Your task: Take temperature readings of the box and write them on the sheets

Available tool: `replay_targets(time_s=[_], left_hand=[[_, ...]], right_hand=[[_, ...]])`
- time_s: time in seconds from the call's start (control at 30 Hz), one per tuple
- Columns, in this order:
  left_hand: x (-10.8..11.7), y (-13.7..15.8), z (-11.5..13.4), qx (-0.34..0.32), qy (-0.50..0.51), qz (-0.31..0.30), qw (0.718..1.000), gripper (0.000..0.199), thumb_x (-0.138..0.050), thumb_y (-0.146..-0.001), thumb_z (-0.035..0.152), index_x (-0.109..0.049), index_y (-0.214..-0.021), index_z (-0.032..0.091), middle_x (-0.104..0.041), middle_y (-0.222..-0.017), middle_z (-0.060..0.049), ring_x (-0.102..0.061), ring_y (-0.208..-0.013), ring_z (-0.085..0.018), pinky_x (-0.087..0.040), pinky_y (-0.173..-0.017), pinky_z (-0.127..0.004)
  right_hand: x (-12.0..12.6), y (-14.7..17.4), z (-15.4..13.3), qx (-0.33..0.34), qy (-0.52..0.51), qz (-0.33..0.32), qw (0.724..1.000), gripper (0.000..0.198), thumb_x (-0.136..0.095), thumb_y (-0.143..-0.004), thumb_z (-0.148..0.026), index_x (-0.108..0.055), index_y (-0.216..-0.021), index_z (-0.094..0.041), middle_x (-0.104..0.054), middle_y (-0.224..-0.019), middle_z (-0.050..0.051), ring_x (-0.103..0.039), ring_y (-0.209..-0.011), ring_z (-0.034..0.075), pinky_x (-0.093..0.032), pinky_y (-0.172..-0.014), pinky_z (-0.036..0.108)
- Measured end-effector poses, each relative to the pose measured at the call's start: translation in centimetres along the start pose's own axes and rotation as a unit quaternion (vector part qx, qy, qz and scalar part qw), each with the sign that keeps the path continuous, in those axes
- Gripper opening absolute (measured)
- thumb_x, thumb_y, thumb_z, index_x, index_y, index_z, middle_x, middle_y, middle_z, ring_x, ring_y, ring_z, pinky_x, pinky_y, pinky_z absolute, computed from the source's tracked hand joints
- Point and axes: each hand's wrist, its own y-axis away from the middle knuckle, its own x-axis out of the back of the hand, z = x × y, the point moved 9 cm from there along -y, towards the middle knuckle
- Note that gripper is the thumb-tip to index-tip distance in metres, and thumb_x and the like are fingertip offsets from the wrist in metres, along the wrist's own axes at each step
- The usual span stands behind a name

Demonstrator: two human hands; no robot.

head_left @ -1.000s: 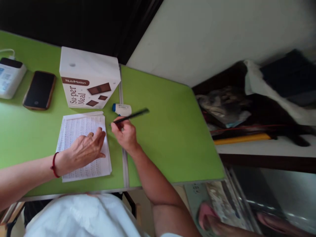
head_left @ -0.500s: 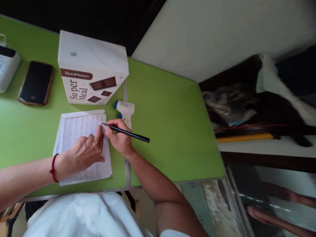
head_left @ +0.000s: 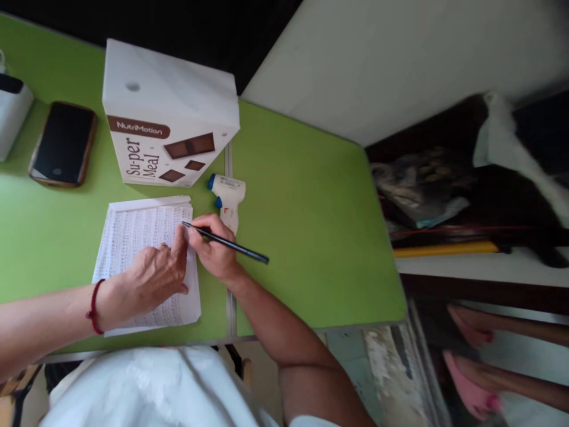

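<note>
A stack of white paper sheets (head_left: 133, 237), covered in rows of small handwriting, lies on the green table. My left hand (head_left: 153, 276) rests on the top sheet with its index finger stretched toward the pen tip and the thumb apart; a red bracelet is round the wrist. My right hand (head_left: 216, 249) grips a black pen (head_left: 240, 246) at the sheet's right edge. The pen's tip meets the paper just beyond my left index finger, and its back end points right. Partly behind my right hand lies a white and blue infrared thermometer (head_left: 229, 193).
A white NutriMotion box (head_left: 171, 124) stands behind the papers. To its left are a phone (head_left: 64, 142) and a white device (head_left: 13, 112) with a cable. A cluttered shelf (head_left: 427, 184) stands at the right; below it show another person's feet (head_left: 471, 379) in pink footwear.
The view has shifted slightly, and the box appears a little larger. At lower right, the other person's feet have come further into view. Both my hands stay at nearly the same spot.
</note>
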Motion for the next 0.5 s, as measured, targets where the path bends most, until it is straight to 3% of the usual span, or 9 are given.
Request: replay_targets(time_s=[0.1,0.33,0.5], left_hand=[[0.3,0.1,-0.1,-0.002,-0.002,0.008,1.0,0.059,-0.053,-0.093,0.044,-0.053,-0.134,0.001,-0.041,-0.143,-0.027,-0.061,-0.069,-0.018,-0.046,-0.054,-0.028],[-0.2,-0.3,-0.3,0.016,0.036,-0.037,0.999,0.064,-0.06,-0.089,0.046,-0.051,-0.136,0.003,-0.041,-0.143,-0.028,-0.061,-0.068,-0.018,-0.044,-0.053,-0.029],[-0.2,0.2,-0.1,0.009,0.033,-0.003,0.999,0.055,-0.05,-0.096,0.04,-0.047,-0.141,0.008,-0.037,-0.147,-0.025,-0.06,-0.073,-0.018,-0.044,-0.058,-0.029]], right_hand=[[0.3,0.0,1.2,-0.034,0.021,0.015,0.999,0.004,-0.053,-0.087,-0.026,-0.054,-0.084,-0.023,-0.061,-0.07,-0.003,-0.059,-0.062,0.011,-0.051,-0.06,0.024],[-0.6,0.0,2.2,-0.05,-0.015,-0.001,0.999,0.008,-0.053,-0.086,-0.027,-0.053,-0.079,-0.022,-0.057,-0.065,-0.005,-0.054,-0.056,0.01,-0.047,-0.055,0.022],[-1.0,0.1,3.4,-0.073,-0.04,0.008,0.996,0.009,-0.055,-0.084,-0.028,-0.054,-0.077,-0.022,-0.055,-0.063,-0.006,-0.052,-0.056,0.01,-0.046,-0.055,0.023]])
